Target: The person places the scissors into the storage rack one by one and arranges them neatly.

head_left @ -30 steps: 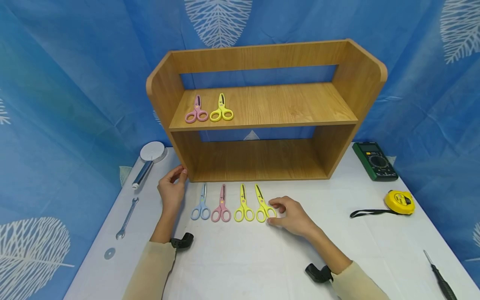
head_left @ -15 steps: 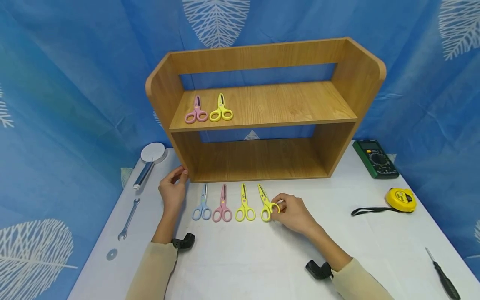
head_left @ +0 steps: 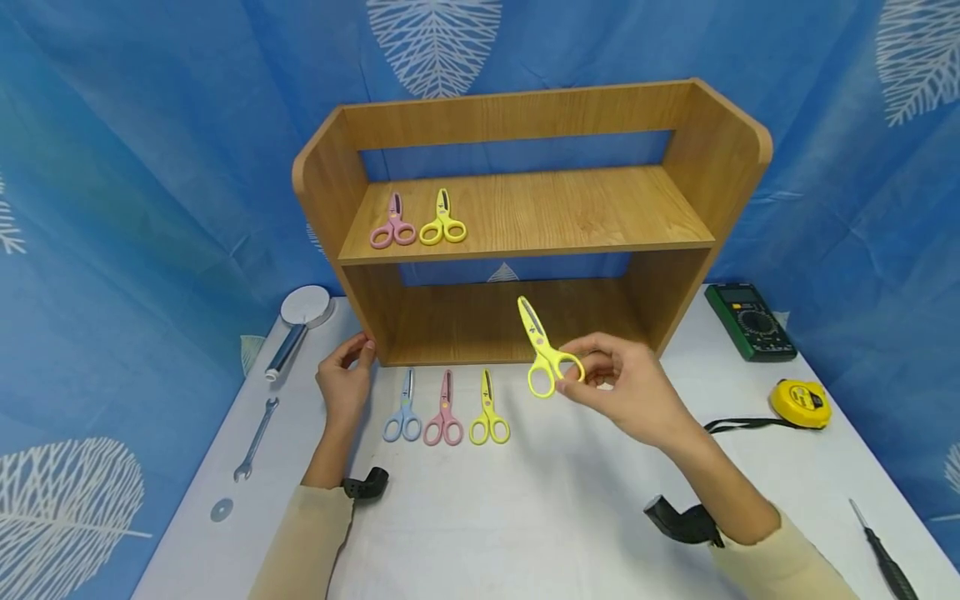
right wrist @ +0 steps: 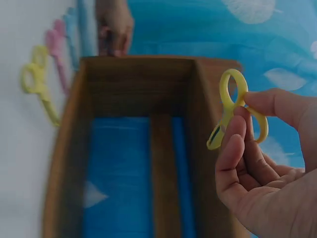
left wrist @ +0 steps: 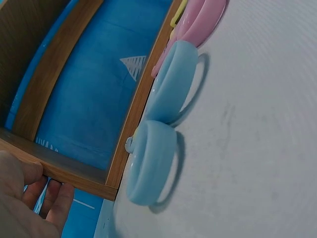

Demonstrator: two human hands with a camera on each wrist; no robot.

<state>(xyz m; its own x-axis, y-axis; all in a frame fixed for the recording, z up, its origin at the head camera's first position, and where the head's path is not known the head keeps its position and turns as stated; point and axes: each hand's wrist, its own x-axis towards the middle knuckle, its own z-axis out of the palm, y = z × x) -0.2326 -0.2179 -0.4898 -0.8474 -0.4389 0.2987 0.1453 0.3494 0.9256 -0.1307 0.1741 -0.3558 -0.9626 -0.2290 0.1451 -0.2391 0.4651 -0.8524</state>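
Note:
My right hand (head_left: 637,387) pinches yellow scissors (head_left: 551,358) by a finger loop, raised in front of the wooden shelf's lower opening with the blades pointing up. In the right wrist view, thumb and fingers close on the loop of these scissors (right wrist: 229,109). At the shelf's lower left corner, my left hand (head_left: 347,379) holds the side panel; the left wrist view has its thumb and fingers on either side of the panel's edge (left wrist: 74,176). Blue scissors (head_left: 405,408), pink scissors (head_left: 444,412) and another yellow pair (head_left: 488,412) lie in a row before the shelf (head_left: 525,354).
Pink scissors (head_left: 393,223) and yellow scissors (head_left: 443,221) lie on the upper board. Left are a magnifying glass (head_left: 303,308), a wrench (head_left: 257,437) and a washer (head_left: 221,510). Right are a multimeter (head_left: 750,321), a tape measure (head_left: 801,404) and a screwdriver (head_left: 885,554).
My right hand has taken the rightmost yellow scissors from the row and lifted them off the table, up toward the shelf. The left hand has stayed at the shelf's corner.

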